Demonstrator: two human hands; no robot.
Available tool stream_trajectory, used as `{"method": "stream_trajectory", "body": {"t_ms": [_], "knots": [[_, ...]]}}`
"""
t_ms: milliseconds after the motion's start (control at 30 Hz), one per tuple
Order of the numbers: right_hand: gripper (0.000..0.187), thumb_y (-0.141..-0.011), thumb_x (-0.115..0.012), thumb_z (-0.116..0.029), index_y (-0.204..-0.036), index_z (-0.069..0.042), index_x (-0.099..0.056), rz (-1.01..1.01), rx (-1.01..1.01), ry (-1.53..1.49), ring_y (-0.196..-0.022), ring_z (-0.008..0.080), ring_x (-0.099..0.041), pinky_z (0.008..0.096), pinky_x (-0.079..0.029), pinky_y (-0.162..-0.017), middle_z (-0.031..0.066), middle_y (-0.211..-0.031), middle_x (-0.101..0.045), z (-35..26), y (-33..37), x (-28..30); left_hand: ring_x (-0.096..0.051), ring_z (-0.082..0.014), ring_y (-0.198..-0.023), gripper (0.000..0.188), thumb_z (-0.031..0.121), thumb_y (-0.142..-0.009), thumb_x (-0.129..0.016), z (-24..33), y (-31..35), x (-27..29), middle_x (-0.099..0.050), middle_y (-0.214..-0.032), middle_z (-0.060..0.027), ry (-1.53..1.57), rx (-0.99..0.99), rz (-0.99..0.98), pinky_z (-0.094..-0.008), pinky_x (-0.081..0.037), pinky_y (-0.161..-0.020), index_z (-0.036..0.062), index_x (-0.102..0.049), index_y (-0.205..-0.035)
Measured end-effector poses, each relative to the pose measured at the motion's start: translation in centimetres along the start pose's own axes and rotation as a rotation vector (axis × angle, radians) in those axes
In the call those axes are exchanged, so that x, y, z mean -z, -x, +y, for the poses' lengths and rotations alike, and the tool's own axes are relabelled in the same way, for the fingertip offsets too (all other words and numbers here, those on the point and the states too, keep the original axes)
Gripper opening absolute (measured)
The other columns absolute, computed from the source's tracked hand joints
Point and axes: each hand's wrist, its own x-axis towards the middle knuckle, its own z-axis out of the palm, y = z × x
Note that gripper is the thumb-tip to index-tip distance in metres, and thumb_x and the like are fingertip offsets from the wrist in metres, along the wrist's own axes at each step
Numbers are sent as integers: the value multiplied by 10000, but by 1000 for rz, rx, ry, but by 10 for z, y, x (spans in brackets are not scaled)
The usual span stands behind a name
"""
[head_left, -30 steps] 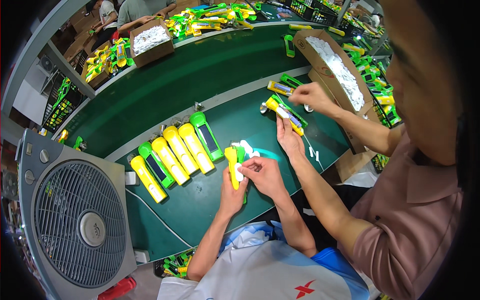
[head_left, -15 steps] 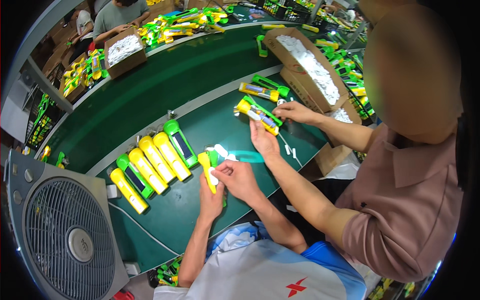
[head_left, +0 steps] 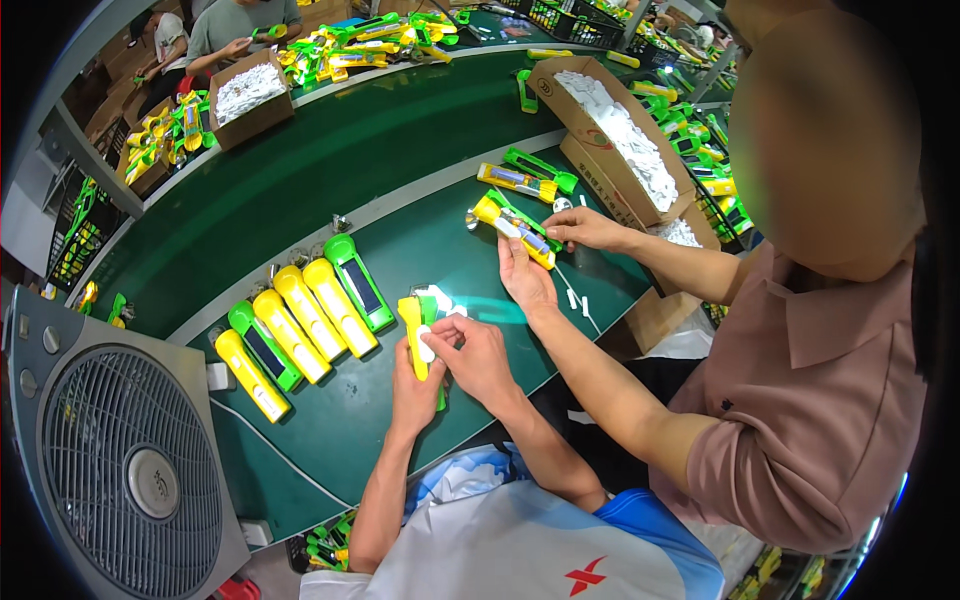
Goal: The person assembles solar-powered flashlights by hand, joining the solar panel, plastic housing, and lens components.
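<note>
My left hand (head_left: pixel 410 392) is closed around a yellow flashlight shell (head_left: pixel 410 316), its wide end pointing away from me. My right hand (head_left: pixel 476 356) pinches at the shell's right side, thumb and index finger by a small white oval piece (head_left: pixel 426 347). Part of a green casing (head_left: pixel 441 399) shows below, beside my left hand. Small white pieces (head_left: pixel 444 300) lie just beyond my fingers. To the left, a slanted row holds several flashlights, yellow ones (head_left: pixel 250 377) and green ones (head_left: pixel 358 283) with dark panels. My palms hide the lower part of the shell.
At my right a co-worker's hands (head_left: pixel 527 283) hold an opened yellow-and-green flashlight (head_left: pixel 513 228). Behind them stands a carton (head_left: pixel 598 187) of white pieces. A grey fan (head_left: pixel 130 450) is at the left, with a white cable (head_left: pixel 280 452) beside it. Flashlight parts (head_left: pixel 370 50) pile up across the table.
The yellow shell has turned slightly more upright in my hands; both hands keep nearly the same hold. The view has shifted a little. Far off, a person has raised a green part.
</note>
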Motion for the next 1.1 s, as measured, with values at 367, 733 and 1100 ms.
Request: {"method": "stream_trajectory", "body": {"t_ms": [367,733,1100], "knots": [[192,-852,-766,-141,-990,-17,-719,97,124,176,-704,224,-699,339,-550,-646,100,-823,-725,-6,11,-9,-678,-215,-1046,383,0,-987,-563,-1,-3,-5,-658,-1214,-187,112,-95,32,-311,-561,-843,-30,-375,-1318],[246,-816,-795,-15,-1052,25,-738,133,50,-82,-739,105,-662,249,-530,-692,76,-844,-729,5,16,-17,-666,-189,-977,412,82,-962,-639,-13,-4,-2,-663,-1101,-153,50,-85,96,-336,-544,-811,-21,-424,-1299],[215,-828,-798,-15,-1023,50,-732,136,-18,-207,-722,78,-630,235,-521,-686,61,-819,-709,14,18,-23,-703,-286,-1029,434,54,-976,-566,-4,-1,-2,-678,-1103,-196,-118,-196,22,-375,-556,-880,-38,-373,-1354]]}}
